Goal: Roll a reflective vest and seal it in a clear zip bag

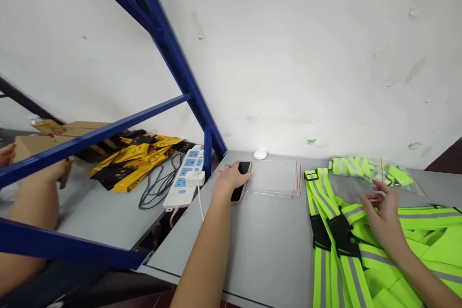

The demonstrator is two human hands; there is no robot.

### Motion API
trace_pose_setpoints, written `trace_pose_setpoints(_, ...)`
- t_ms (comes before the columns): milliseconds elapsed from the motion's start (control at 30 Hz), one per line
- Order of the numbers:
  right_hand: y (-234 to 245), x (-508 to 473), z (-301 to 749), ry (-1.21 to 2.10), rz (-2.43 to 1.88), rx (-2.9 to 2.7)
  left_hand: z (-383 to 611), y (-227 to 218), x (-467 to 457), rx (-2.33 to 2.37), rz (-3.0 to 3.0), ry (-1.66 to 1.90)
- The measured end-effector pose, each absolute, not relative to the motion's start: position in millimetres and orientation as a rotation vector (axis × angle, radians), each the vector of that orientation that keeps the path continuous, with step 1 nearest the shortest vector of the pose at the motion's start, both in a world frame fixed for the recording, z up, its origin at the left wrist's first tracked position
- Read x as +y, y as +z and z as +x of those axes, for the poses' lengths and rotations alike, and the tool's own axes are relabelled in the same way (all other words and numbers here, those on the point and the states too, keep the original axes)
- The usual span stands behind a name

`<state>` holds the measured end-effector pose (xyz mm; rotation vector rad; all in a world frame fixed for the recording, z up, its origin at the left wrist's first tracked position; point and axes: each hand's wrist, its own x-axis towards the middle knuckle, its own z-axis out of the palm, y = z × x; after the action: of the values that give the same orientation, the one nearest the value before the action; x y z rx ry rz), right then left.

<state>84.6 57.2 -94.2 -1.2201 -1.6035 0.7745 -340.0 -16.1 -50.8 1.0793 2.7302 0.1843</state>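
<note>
Head cam: nearest = heap of neon-green straps (382,279) w/ grey reflective bands + blk buckles (342,233), on grey table (267,245), well R of phone (237,196).

Phone: blk screen, light-colored edge, lies on table directly under L hand (228,180); hand covers its L side + part of top, thumb reaching across twd phone's R edge. L hand touching phone; can't tell if grip is closed on it.

R hand (386,214): well R of phone, over straps, fingers loosely curled, nothing visible in grasp; can't tell if it touches straps.

Clear plastic bags (274,175) w/ red edge lines: flat, just R of phone. White round item (260,154): behind phone, sl. R, by wall (288,57). Bagged neon pcs (352,167): far R of phone, beyond straps.

L of phone: pwr strip (184,196) w/ white plug (195,178) in it + white cord; blue frame (173,57) rising behind. Farther L: blk cable, yellow/blk packets (133,166), co-worker's arm (36,202) near cardboard, blurry.
</note>
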Motion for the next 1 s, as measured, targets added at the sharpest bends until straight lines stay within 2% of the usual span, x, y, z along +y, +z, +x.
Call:
trace_pose_setpoints(233,-84,49,81,0.815,-1.228,-1.691,-335,-34,-3,2.646,0.997,0.119)
trace_pose_setpoints(500,-80,44,77,0.771,-1.218,-1.727,-317,-13,-25,2.594,1.153,0.23)
trace_pose_setpoints(800,-73,37,70,0.539,-1.111,-1.832,-200,1,24,2.255,1.506,0.319)
trace_pose_setpoints(1000,-74,27,67,0.621,-1.055,-1.881,-151,2,60,2.129,1.544,0.222)
